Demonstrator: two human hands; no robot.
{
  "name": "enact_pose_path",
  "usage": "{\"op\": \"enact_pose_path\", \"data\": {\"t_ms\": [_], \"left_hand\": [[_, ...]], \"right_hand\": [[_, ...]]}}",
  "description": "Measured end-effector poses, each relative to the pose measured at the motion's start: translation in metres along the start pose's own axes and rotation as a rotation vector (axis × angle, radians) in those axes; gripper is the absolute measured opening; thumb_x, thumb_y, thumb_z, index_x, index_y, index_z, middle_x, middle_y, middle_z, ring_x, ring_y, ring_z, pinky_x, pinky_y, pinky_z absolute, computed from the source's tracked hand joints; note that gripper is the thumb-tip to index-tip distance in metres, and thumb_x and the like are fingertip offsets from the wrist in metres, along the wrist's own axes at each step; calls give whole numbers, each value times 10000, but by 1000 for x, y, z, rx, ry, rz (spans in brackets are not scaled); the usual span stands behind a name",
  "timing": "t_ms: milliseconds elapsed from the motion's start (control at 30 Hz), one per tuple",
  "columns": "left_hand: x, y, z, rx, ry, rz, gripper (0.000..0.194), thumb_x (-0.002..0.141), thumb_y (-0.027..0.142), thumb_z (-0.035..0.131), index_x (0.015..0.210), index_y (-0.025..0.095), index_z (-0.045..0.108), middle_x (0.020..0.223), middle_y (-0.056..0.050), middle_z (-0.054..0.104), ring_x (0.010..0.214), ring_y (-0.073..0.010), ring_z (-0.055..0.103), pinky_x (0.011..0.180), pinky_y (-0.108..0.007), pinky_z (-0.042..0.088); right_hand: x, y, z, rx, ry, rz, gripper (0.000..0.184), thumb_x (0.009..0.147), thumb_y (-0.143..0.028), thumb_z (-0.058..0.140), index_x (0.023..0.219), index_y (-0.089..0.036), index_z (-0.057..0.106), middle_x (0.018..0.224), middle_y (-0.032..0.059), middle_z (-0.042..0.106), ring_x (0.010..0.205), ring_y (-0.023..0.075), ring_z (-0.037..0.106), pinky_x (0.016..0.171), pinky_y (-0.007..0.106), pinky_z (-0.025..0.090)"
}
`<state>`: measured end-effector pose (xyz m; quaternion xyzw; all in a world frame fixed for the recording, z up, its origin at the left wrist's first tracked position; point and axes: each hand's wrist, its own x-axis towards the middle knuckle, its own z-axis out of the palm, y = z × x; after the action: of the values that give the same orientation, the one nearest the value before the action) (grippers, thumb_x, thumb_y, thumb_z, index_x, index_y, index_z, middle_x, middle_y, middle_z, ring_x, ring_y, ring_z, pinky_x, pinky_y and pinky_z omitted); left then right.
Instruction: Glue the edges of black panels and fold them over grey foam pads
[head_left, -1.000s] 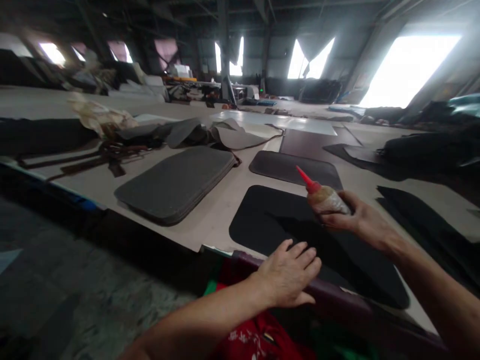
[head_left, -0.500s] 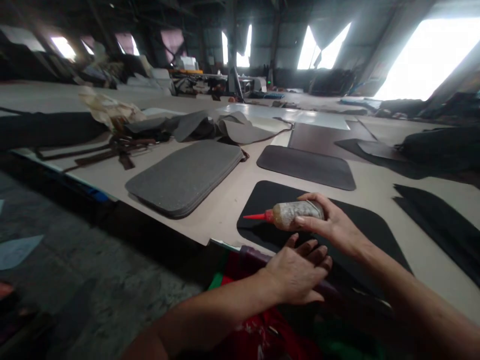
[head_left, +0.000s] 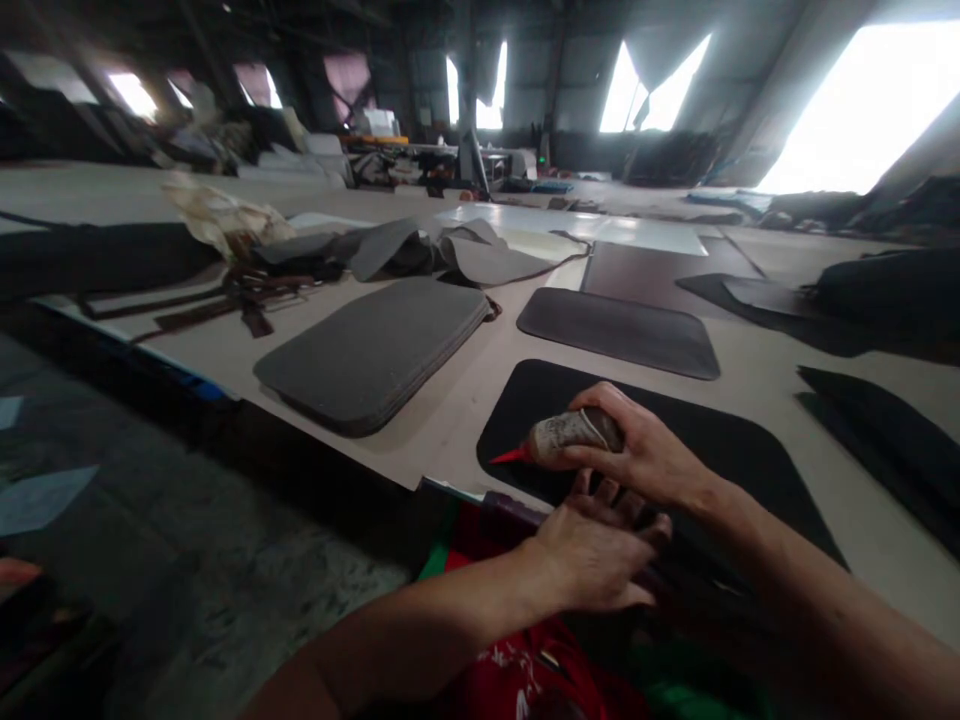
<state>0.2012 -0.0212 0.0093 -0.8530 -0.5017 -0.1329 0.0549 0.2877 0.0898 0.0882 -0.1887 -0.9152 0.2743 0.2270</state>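
Observation:
My right hand (head_left: 637,440) is wrapped round a squeeze bottle (head_left: 571,436) with a worn, pale label and a pointed red nozzle. The bottle is tilted, its nozzle tip down close to the left part of a black rounded panel (head_left: 720,440); whether the tip touches cannot be told. Below the bottle, my left hand (head_left: 592,545) lies with fingers spread over the panel's near edge, holding nothing. Just beyond this panel is a smaller dark rounded panel (head_left: 619,332), lying flat on the table.
Left of the black panel sits a stack of grey rounded panels (head_left: 375,350). Loose grey sheets (head_left: 487,255) and dark brown strips (head_left: 247,300) lie behind it. Black pieces (head_left: 885,430) rest at the right. The table's front edge (head_left: 330,440) drops to a concrete floor.
My right hand has tipped the bottle, bringing its red nozzle lower toward the black panel. My left hand stays in nearly the same place.

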Motion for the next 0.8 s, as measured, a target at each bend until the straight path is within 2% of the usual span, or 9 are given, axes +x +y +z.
{"op": "enact_pose_path", "data": {"t_ms": [167,300,467,667,800], "left_hand": [[1,0,0,-34,-30,-10,699,883,622,605,1439,231,445,1527,-158,416,1407,-417,345,1131,-617,270],[2,-1,3,-43,-65,9,652,910,600,572,1431,224,458,1544,-170,405,1420,-443,328,1101,-675,286],[2,-1,7,-2,-31,28,677,914,616,557,1440,204,450,1555,-202,390,1437,-477,297,1092,-715,271],[0,-2,5,11,-12,38,705,904,626,573,1440,190,438,1557,-205,386,1443,-467,298,1101,-712,283],[0,-1,3,6,-12,46,692,907,628,567,1423,182,448,1546,-215,396,1433,-472,317,1094,-716,296]], "right_hand": [[13,-8,-5,-125,-35,-145,246,887,-308,707,1058,-233,547,1045,38,553,913,213,552,760,331,444],[30,-9,-9,-246,-11,-179,191,895,-283,691,1016,-231,553,1012,42,551,905,220,550,740,326,428],[48,6,-11,-322,50,-159,223,890,-322,702,1030,-230,555,1004,40,552,921,229,545,751,332,422],[69,31,-14,-400,106,-104,254,861,-327,699,1052,-236,559,1025,42,565,963,244,544,776,346,428],[84,46,-16,-465,158,-33,247,857,-375,698,1012,-242,559,1020,44,575,936,246,545,715,337,413]]}}
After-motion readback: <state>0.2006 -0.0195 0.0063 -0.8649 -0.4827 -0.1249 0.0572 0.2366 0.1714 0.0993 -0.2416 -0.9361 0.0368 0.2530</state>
